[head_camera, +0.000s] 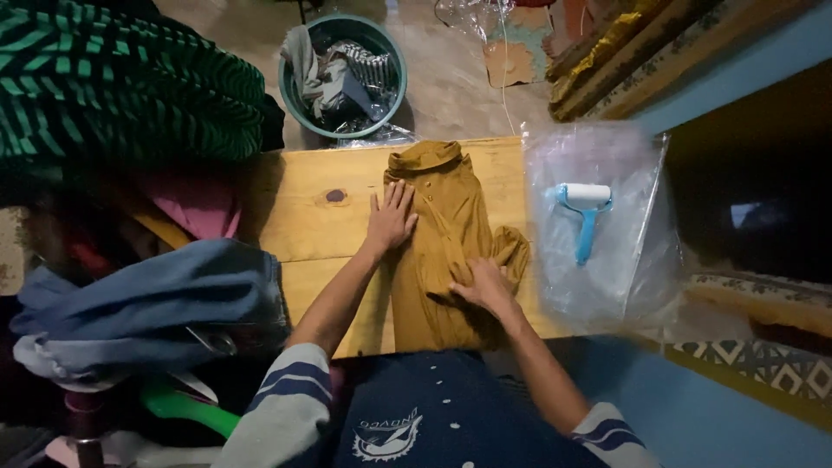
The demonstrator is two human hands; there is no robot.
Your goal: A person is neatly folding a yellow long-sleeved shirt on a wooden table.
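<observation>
A mustard-yellow collared shirt [446,221] lies folded lengthwise on a wooden table [316,212], collar at the far end. My left hand [390,217] rests flat with fingers spread on the shirt's left edge, near the chest. My right hand [481,284] presses on the lower right part of the shirt, fingers on the cloth beside a folded sleeve that sticks out to the right. Neither hand grips anything.
Clear plastic bags [607,260] lie at the table's right end with a blue-handled lint roller [585,212] on top. A teal bucket [299,95] of clothes stands on the floor beyond. Piled garments, striped green [121,78] and blue [147,303], crowd the left side.
</observation>
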